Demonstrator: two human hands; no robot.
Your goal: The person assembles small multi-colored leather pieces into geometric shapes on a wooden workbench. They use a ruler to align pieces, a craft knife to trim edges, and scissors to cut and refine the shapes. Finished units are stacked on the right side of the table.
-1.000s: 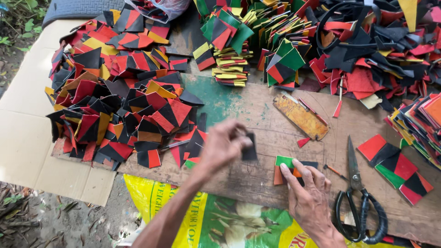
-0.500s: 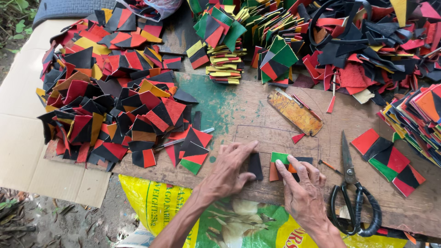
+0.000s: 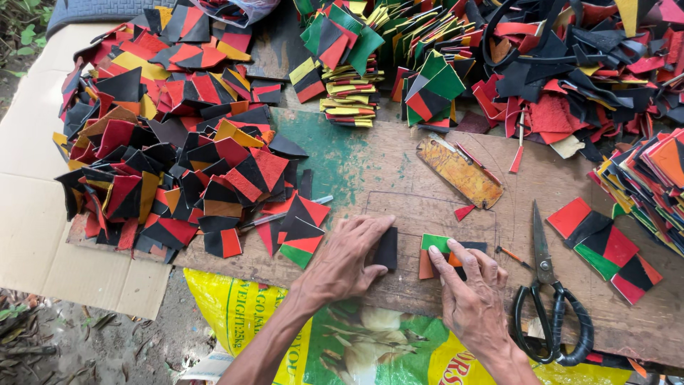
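Black patch (image 3: 387,247) flat on the counter (image 3: 399,178), lower middle of the frame, pinned under the left hand (image 3: 347,258) with fingers spread wide over it, likely to keep it from sliding. Just right of it, a small stack of green, orange and black patches (image 3: 436,251), pressed down by the fingertips of the right hand (image 3: 472,303), fingers narrow and bent, gripping nothing. Black-handled scissors (image 3: 547,296) lying shut at lower right, within easy reach of that hand. Worn yellow strip (image 3: 459,171) above, centre right, near a red scrap (image 3: 464,212). Heaped red, black and yellow pieces (image 3: 171,157) filling the upper left, partly over cardboard (image 3: 28,178). Neater green and yellow stacks (image 3: 349,93) at top centre; loose offcuts (image 3: 563,78) upper right. No box or bin in view. Yellow printed sack (image 3: 285,321) hanging below the front edge.
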